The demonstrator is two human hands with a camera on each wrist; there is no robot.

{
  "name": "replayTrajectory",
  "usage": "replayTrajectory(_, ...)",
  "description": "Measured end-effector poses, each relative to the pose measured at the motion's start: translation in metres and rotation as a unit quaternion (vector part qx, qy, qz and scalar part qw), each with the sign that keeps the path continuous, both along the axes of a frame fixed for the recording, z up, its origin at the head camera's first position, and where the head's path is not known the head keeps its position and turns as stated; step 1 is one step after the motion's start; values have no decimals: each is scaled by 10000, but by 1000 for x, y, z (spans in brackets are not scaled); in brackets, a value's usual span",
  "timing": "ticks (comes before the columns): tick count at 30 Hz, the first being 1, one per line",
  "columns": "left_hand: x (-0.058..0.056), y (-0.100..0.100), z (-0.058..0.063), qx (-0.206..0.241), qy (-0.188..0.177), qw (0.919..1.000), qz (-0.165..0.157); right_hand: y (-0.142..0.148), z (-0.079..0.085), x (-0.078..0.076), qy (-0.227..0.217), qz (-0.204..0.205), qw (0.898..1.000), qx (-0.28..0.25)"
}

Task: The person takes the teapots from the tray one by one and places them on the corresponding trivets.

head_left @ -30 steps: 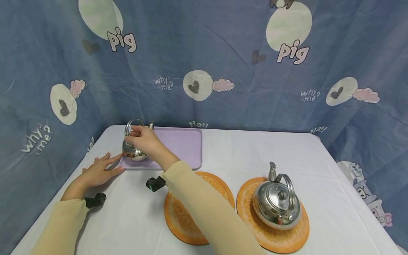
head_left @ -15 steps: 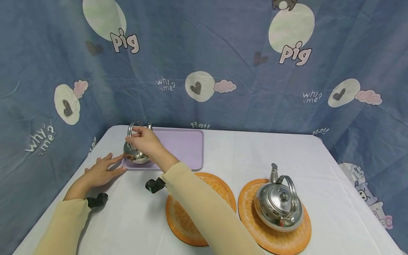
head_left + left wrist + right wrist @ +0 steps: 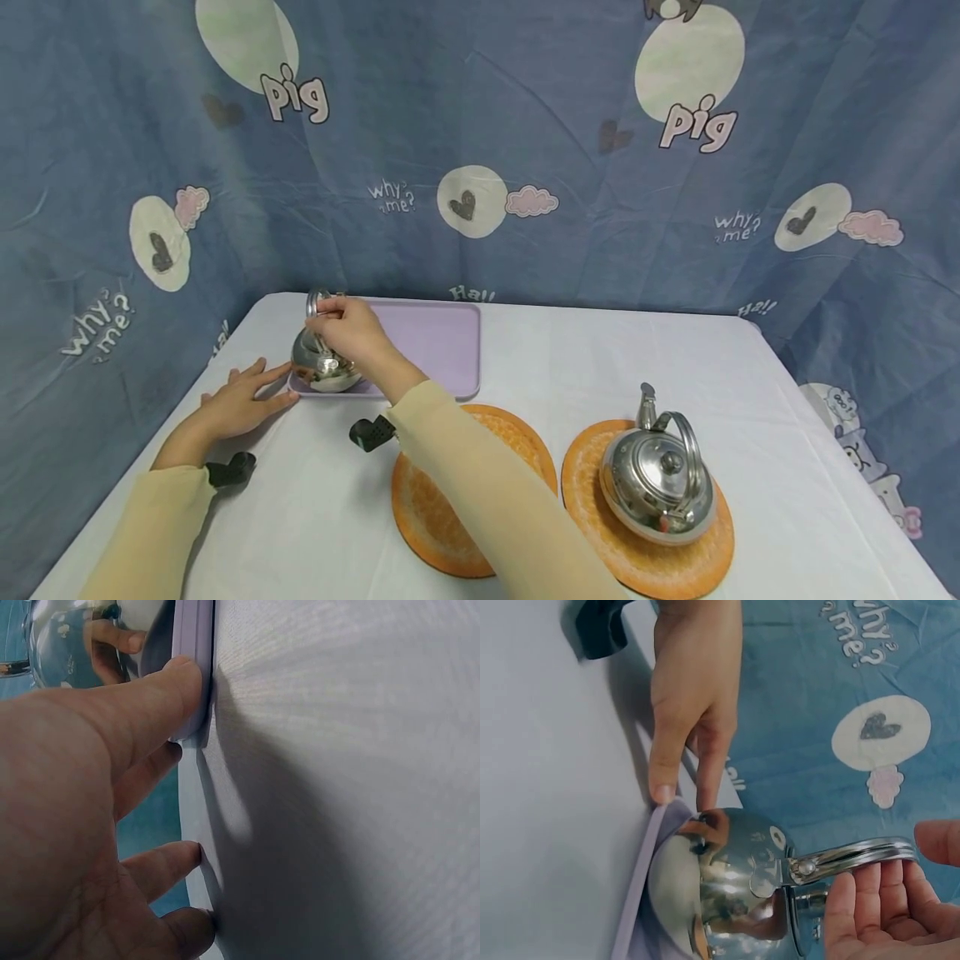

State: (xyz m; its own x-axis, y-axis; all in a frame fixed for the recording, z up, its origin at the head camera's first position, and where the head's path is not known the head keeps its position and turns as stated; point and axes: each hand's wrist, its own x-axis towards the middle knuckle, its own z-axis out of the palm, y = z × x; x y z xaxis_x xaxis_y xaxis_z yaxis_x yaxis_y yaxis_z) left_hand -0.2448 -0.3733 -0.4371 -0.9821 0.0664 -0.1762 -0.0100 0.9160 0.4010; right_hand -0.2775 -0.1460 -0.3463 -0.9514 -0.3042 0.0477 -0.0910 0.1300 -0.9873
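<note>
The right hand [image 3: 351, 332] has its fingers curled under the raised handle of a shiny steel kettle [image 3: 739, 881]; in the right wrist view the thumb lies over the handle's far side. This kettle stands at the left end of a lilac tray [image 3: 431, 346], its spout mostly hidden behind the hand. At the tray's near left corner is the left hand [image 3: 238, 405], fingers spread and fairly straight. Its thumb [image 3: 184, 682] touches the tray's rim in the left wrist view, while other fingertips reach the white cloth.
A second steel kettle [image 3: 656, 483] sits on a round orange-slice mat [image 3: 588, 458] at the right. Another such mat [image 3: 427, 525] lies partly under the right sleeve in view. A blue printed curtain [image 3: 525, 108] hangs behind the white table [image 3: 795, 433].
Gripped by its handle, the kettle has turned on the tray and come slightly nearer; its spout has swung left behind the right hand. The left hand keeps its place at the tray corner.
</note>
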Motion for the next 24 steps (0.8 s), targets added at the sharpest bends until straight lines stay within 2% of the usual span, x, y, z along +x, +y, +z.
replayTrajectory(8, 0, -1, 0, -25, 61, 9999, -83, 4, 1, -2, 68, -347, 9992, 180)
replayTrajectory(17, -1, -2, 0, 67, -35, 9999, -82, 18, 4, -6, 254, -220, 9985, 431)
replayTrajectory(24, -1, -2, 0, 60, -12, 9999, -87, 35, 9, -5, 326, -82, 9990, 305)
